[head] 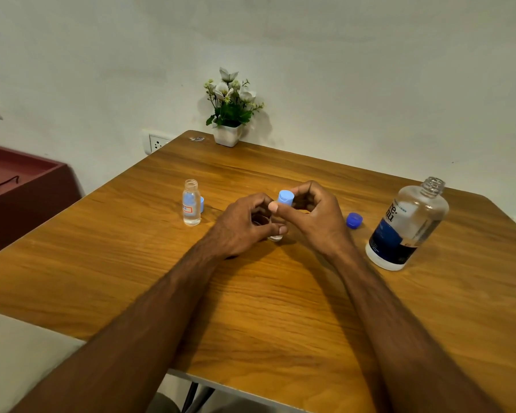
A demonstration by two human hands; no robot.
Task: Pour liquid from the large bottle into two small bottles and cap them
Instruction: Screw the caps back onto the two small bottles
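Pinching a light blue cap between thumb and fingertips, the right hand holds it at the middle of the wooden table, the thumb pressed against the cap's near side and the fingers curled behind it. The cap sits tilted just above the opening of a small bottle, which is mostly hidden; whether cap and neck touch cannot be told. The left hand wraps that bottle from the 9 o'clock side, fingers closed round its body, only its clear base showing beneath the fingers on the tabletop. Both wrists are bent slightly inward, knuckles up, and the two bare forearms run back toward 6 o'clock, spreading apart as they near the table's front edge.

At about 10 o'clock from the hands, well apart from them, a second small bottle stands upright and uncapped, with clear liquid inside and a small label on its side. A second light blue cap lies just beside it on its right. At 3 o'clock, near the right hand, a darker blue cap lies on the table. Farther out in the same direction the large bottle stands uncapped, its threaded neck bare, a dark blue label on its front. At 12 o'clock, at the table's far edge, a white pot of flowers stands against the wall.
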